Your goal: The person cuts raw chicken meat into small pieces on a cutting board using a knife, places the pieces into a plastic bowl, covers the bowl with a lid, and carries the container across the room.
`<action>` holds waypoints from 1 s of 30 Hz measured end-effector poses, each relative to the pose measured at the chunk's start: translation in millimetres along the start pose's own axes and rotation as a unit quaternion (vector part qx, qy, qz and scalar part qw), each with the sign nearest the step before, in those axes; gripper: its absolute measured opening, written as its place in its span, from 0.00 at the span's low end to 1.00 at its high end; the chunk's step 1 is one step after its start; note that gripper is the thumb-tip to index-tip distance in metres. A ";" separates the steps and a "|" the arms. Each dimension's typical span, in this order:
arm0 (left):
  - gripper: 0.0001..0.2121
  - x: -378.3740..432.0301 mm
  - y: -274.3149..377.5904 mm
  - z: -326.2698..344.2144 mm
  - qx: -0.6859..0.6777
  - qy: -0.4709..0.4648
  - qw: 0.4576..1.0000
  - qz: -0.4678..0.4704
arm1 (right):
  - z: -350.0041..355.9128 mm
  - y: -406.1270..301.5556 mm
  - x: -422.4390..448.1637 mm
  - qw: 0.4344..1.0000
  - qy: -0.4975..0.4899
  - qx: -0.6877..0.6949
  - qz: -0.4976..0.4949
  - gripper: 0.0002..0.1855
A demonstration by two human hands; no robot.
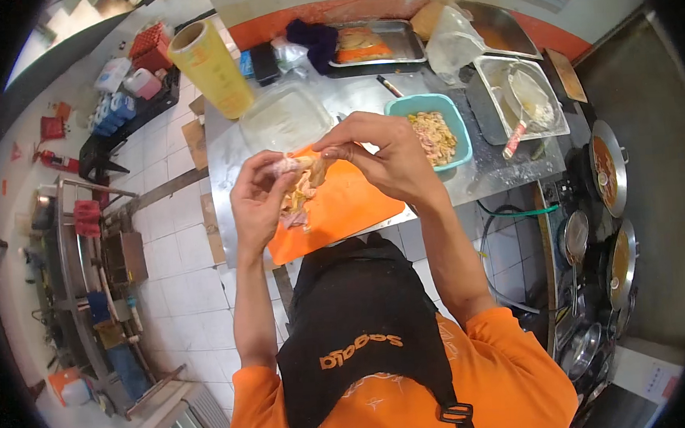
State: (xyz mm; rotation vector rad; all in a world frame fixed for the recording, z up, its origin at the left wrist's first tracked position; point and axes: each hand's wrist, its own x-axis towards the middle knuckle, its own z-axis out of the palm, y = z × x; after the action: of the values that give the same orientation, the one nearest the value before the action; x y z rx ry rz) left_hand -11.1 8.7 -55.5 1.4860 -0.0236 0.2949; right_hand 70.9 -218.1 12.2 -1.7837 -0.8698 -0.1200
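Above an orange cutting board (356,204), my left hand (256,198) grips one end of a pale pink piece of what looks like raw meat (290,165). Thumb and forefinger of my right hand (383,152) pinch its other end. Below the hands, loose strips of pale, yellowish meat (298,202) lie on the board's left part. Just beyond my right hand stands a turquoise plastic tub (463,139) holding chopped meat (435,135). A translucent plastic container (287,120) sits behind the board, to the left.
A yellow cling-film roll (210,69) stands at the steel table's back left. Behind are a metal tray (408,39) and a marker pen (390,86). Rightward, a strainer with a wrapped handle (514,140) rests in a steel pan (557,124). Woks (609,168) line the right side.
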 end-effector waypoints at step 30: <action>0.07 16.9 2.7 20.4 0.123 -0.003 0.984 -0.125 | 35.1 35.6 -29.5 0.983 -0.020 0.145 0.113 0.11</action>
State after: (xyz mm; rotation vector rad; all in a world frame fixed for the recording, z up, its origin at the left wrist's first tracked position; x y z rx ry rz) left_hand 8.1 -8.2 -47.8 1.7146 0.2008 0.0906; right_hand 59.7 -207.5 -43.8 -1.6001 -0.6698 0.1823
